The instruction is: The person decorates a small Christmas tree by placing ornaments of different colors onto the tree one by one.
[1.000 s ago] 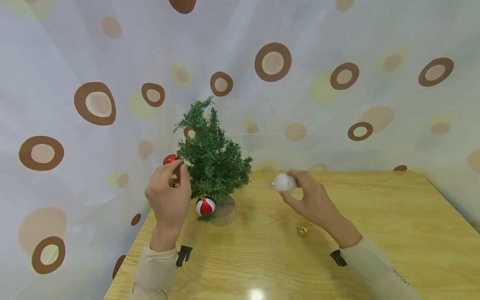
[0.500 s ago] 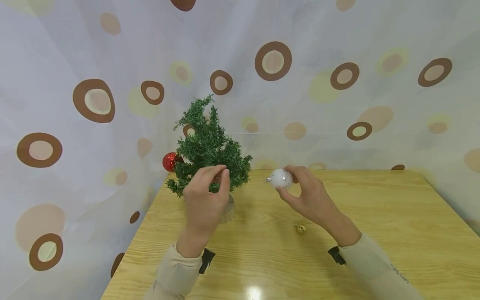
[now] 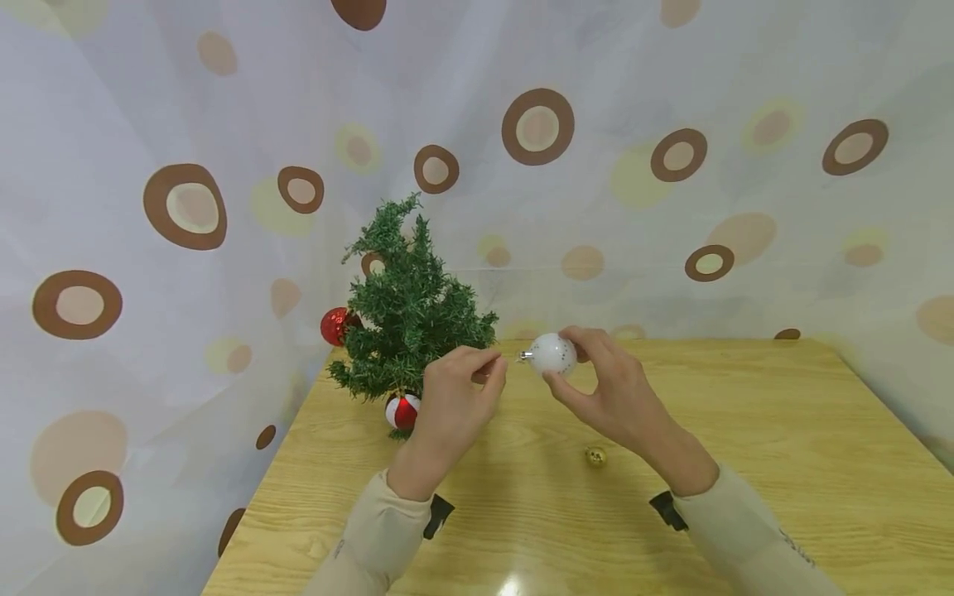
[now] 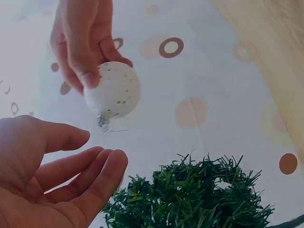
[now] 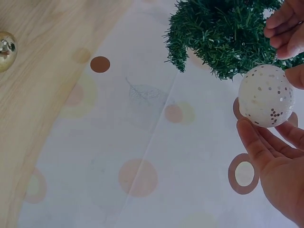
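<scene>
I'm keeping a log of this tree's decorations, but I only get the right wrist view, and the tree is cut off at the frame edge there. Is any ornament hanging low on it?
Observer: Yes. In the head view, a red-and-white ball hangs low on the near side of the tree.

Operator: Thanks. From here I can't make out any fitting on the white ball. Does it have one?

Observer: It does: the head view shows a silver cap on the side facing the left hand.

Operator: Is the left hand gripping that cap?

Observer: No, the left wrist view shows a gap between the left hand and the cap.
</scene>
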Demonstrator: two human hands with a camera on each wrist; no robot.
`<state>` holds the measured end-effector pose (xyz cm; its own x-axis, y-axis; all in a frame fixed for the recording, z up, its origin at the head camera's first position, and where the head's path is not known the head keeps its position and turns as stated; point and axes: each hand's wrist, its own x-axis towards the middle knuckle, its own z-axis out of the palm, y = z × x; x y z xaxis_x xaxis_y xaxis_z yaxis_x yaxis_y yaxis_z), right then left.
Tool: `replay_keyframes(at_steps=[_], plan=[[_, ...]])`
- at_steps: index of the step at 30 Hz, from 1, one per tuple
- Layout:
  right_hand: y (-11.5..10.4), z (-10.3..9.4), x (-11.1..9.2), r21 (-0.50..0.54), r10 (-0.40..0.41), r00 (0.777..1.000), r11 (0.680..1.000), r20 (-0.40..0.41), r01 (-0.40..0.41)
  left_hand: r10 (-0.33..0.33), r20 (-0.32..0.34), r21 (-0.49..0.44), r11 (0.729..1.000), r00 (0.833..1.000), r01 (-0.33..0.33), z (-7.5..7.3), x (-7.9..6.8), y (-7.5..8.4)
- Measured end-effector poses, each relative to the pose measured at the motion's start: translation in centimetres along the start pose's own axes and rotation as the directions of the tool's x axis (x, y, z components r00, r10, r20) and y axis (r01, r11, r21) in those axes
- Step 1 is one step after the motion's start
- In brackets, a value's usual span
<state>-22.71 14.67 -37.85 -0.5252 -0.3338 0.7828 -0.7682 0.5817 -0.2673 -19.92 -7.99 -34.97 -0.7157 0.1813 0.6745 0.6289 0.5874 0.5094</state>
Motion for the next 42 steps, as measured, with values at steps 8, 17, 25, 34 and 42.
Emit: replay_keyframes(at_steps=[8,17,25,34,42], plan=[[-0.3,-0.3,0.0,0.009,-0.051,0.998,0.999,-0.041,0.051,-0.030,0.083,-0.014,0.999,0.996,0.031,0.7,0.3,-0.1],[-0.7,-0.4,0.1,0.049,-0.042,0.998,0.998,-0.039,0.044,-0.020,0.097,0.001,1.000,0.995,0.020,1.0,0.3,0.3],[-0.9,-0.4,0.1,0.043,-0.058,0.997,0.997,-0.048,0.060,0.020,0.032,-0.023,1.000,0.999,-0.019,1.0,0.3,0.3],[-0.7,-0.4,-0.3,0.029,-0.061,0.997,0.998,-0.054,0.063,0.036,-0.014,-0.031,0.999,0.999,-0.036,0.1,0.2,0.0],[-0.6,0.1,-0.5,0.039,-0.039,0.998,0.998,-0.041,0.040,0.065,-0.044,-0.050,0.996,0.997,-0.067,-0.4,0.6,0.2]])
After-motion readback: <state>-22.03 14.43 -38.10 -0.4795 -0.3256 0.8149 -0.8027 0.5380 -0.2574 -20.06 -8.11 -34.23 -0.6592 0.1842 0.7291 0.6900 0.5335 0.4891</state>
